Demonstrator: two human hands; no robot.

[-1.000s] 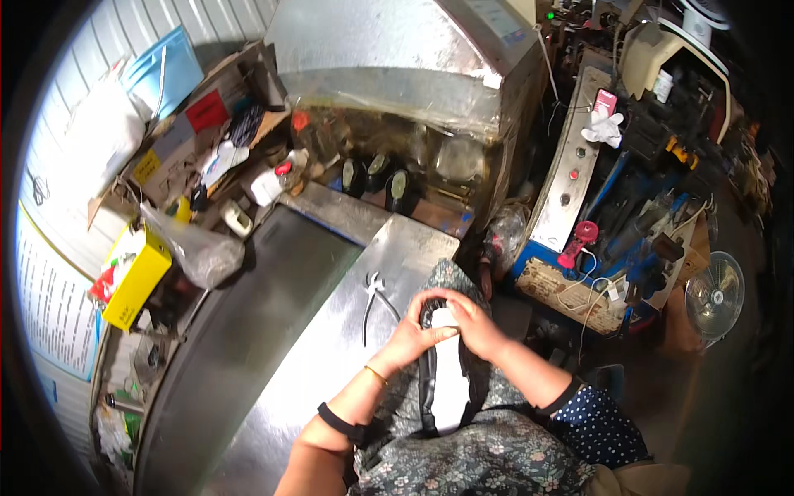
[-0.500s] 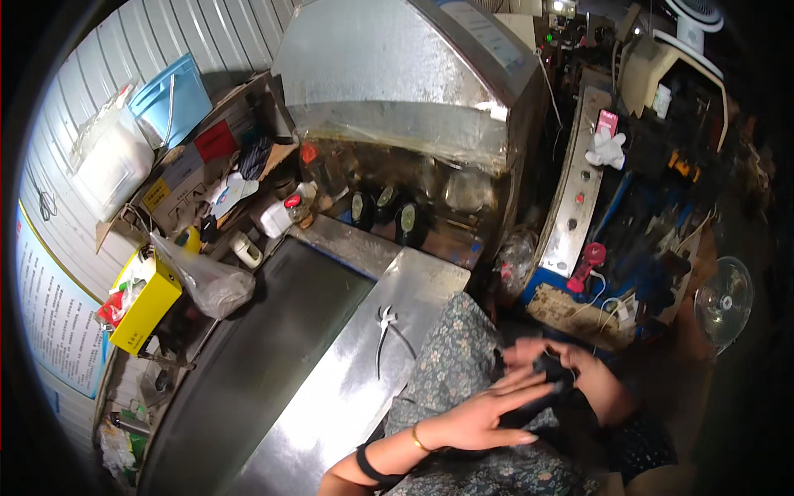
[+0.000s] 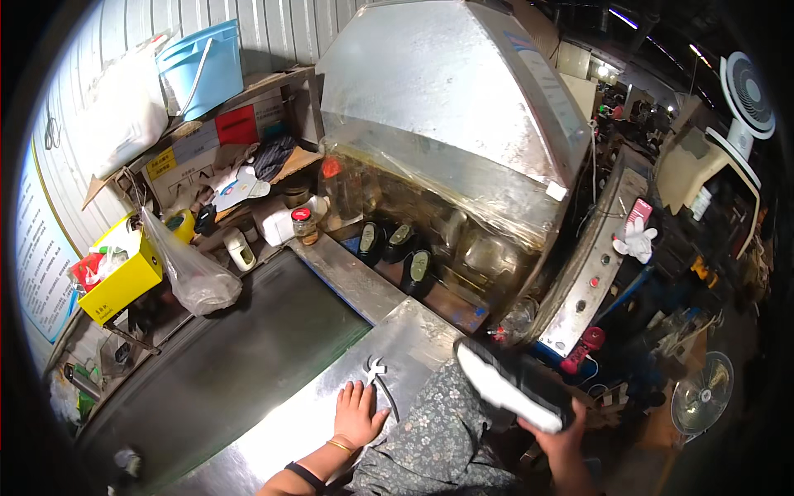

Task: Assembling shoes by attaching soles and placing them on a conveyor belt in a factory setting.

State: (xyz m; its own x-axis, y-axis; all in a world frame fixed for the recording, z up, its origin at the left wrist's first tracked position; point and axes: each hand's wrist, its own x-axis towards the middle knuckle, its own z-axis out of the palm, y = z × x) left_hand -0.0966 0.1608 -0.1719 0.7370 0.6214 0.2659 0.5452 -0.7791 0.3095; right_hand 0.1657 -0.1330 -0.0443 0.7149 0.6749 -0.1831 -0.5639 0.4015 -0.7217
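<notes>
My left hand point(image 3: 359, 413) lies palm down on the bare metal plate point(image 3: 285, 417), its fingers stretched out and nothing in them. Just beyond its fingertips are metal pincers point(image 3: 376, 369) with dark handles, one of which runs down close beside the thumb. At the right, above my patterned lap, my right hand point(image 3: 562, 430) grips a black shoe point(image 3: 529, 369) by one end. The shoe is tilted, its white sole facing left and toward me. Part of the right hand is hidden behind the shoe.
A dark conveyor belt point(image 3: 223, 355) runs left of the plate. Several black shoes point(image 3: 418, 266) stand under a metal hood point(image 3: 447, 83). A red-lidded jar point(image 3: 304, 226), a yellow box point(image 3: 124, 277) and a hanging plastic bag point(image 3: 198, 285) line the far left. A control panel point(image 3: 591, 273) rises at right.
My hands were together over my lap around something dark. Now the left has moved onto the plate beside the pincers, and the right holds the shoe out to the right. The view has shifted.
</notes>
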